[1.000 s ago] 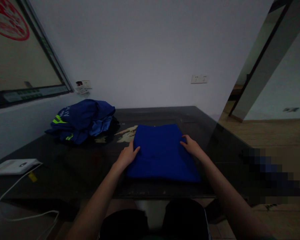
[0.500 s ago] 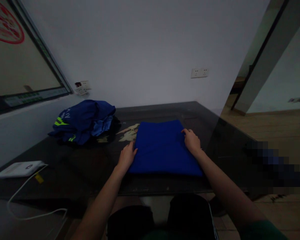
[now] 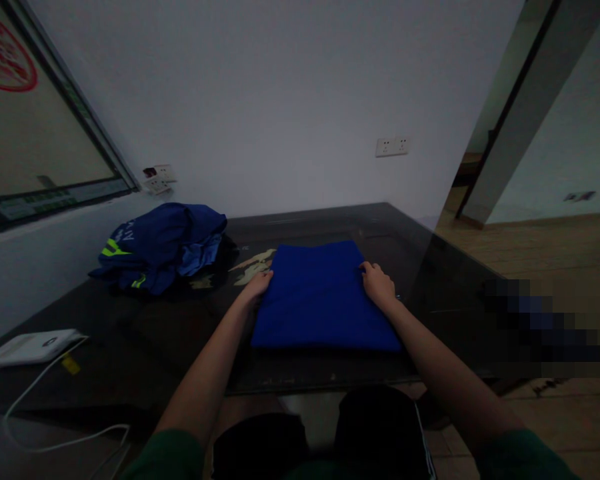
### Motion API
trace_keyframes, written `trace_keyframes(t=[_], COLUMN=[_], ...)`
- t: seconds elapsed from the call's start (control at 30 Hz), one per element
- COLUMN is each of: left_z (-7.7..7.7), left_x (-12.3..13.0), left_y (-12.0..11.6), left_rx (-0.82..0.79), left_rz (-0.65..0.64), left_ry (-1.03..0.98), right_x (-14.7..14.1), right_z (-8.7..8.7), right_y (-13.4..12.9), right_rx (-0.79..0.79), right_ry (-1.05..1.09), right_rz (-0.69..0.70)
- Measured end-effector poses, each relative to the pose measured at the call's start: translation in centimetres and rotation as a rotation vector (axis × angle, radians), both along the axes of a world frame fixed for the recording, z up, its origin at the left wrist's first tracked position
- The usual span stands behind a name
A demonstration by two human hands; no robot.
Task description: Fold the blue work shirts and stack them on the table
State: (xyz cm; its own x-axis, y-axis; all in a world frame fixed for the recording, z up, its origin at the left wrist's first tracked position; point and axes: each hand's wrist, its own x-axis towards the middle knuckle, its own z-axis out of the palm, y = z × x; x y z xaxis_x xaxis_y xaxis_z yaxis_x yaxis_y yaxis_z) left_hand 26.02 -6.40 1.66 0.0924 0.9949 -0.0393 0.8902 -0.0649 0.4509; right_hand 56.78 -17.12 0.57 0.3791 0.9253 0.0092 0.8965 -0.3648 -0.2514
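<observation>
A folded blue cloth, perhaps a garment, lies as a flat, roughly square bundle on the dark table. At its left edge, toward the far corner, my left hand is closed on the fabric, its thumb near the top and its other fingers mostly hidden. Across from it, my right hand grips the right edge with bent fingers. Both forearms reach in from the near side.
A heap of dark blue clothing with yellow-green patches sits at the back left. Near the left end lies a white device with a white cable. A wall with sockets rises behind the table.
My left hand has slid forward along the cloth's left edge and closed on it. My right hand's fingers have drawn in at the right edge. The view has shifted slightly.
</observation>
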Motion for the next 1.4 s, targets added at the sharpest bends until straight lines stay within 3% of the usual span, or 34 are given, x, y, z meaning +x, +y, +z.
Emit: trace_keyframes(t=[0.1,0.27,0.37,0.53,0.63,0.7,0.8,0.87,1.0,1.2,1.27,1.4], left_z=[-0.4,-0.6,-0.7,0.1,0.3,-0.3,-1.8,-2.5,-2.4,-1.3,-1.0,-1.3], left_x=[0.6,0.8,0.5,-0.1,0.7,1.8,3.2,3.4,2.8,2.6,3.5,7.0], left_y=[0.4,-0.6,-1.3,-1.8,-2.1,-2.5,-3.0,-3.2,-3.2,-2.0,-1.0,1.0], left_rx=[-0.005,0.118,0.081,0.144,0.221,0.189,0.095,0.039,-0.064,-0.044,0.007,-0.016], left_rz=[0.015,0.08,0.084,0.06,-0.085,-0.268,-0.438,-0.417,-0.231,-0.142,-0.208,-0.483], left_ry=[0.041,0.097,0.203,0.278,0.25,0.238,0.257,0.269,0.3,0.431,0.435,0.323], right_x=[0.1,-0.4,-0.6,0.1,-0.6,-2.0,-4.0,-4.5,-3.4,-2.8,-3.3,-5.1], right_z=[0.3,0.9,0.9,1.5,2.2,2.3,1.4,0.3,-1.0,0.0,0.9,1.6], right_y=[0.0,-0.3,-0.5,-0.7,-0.7,-0.5,-0.2,-0.1,-0.3,-0.4,0.8,5.4], right_rx=[0.007,0.092,0.098,0.062,0.2,0.244,0.092,-0.027,-0.099,-0.16,-0.161,-0.082], right_ry=[0.0,-0.042,-0.082,-0.09,-0.102,-0.105,-0.061,-0.045,-0.092,-0.18,-0.23,-0.165], right_rz=[-0.001,0.01,0.033,-0.024,0.018,0.183,0.465,0.535,0.425,0.279,0.29,0.391])
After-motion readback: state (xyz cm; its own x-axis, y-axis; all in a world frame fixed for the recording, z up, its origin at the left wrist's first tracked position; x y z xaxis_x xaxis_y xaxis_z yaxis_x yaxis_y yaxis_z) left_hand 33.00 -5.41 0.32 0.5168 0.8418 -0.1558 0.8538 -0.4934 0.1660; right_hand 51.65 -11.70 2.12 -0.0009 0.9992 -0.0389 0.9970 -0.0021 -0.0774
